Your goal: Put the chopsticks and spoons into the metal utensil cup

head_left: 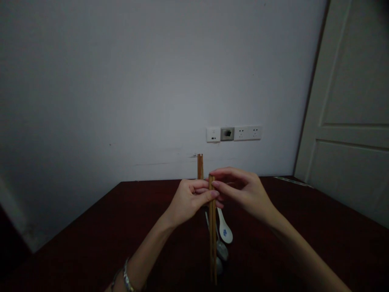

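A pair of wooden chopsticks (213,231) stands upright in front of me, with my left hand (191,198) closed round it below the top. At the upper ends, the thumb and fingers of my right hand (243,186) pinch the same pair. Behind my hands, more chopsticks (199,166) rise upright; what supports them is hidden. A white spoon (225,232) with a blue mark lies beyond the held pair, to its right. Metal spoons (222,250) lie close to it, partly covered by the chopsticks.
The dark red table (136,227) reaches back to a pale wall (121,89). White socket plates (247,132) and a grey plate (227,134) are set low in that wall. A panelled door (349,101) stands at the right, and a flat strip (291,181) lies near the table's back right corner.
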Motion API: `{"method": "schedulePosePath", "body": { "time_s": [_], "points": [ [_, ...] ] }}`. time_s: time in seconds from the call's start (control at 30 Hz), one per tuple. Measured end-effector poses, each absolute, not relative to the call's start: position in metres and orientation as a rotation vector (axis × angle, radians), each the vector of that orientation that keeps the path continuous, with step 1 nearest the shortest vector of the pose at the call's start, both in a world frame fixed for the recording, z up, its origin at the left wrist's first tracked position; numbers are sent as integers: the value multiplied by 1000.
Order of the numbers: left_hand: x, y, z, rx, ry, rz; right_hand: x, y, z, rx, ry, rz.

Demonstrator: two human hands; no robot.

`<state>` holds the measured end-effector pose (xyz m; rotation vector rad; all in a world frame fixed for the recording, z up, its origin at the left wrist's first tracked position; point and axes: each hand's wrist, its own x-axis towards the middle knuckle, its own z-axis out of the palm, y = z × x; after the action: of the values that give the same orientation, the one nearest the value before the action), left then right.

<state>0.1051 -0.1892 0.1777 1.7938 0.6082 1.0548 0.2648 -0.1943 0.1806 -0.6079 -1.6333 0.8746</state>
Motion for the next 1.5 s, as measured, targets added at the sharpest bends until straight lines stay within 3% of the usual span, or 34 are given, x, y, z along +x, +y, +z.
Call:
{"method": "schedulePosePath", "body": {
  "time_s": [0.77,1.17,1.5],
  "points": [
    [108,-183,173,1772,693,1126,262,-186,174,-660,-1655,741],
    [104,-167,174,1864,702,1198,260,-178,171,-602,-1624,881],
    [94,-132,174,1701,730,1357,251,-148,143,-716,-1702,1206]
  ]
}}
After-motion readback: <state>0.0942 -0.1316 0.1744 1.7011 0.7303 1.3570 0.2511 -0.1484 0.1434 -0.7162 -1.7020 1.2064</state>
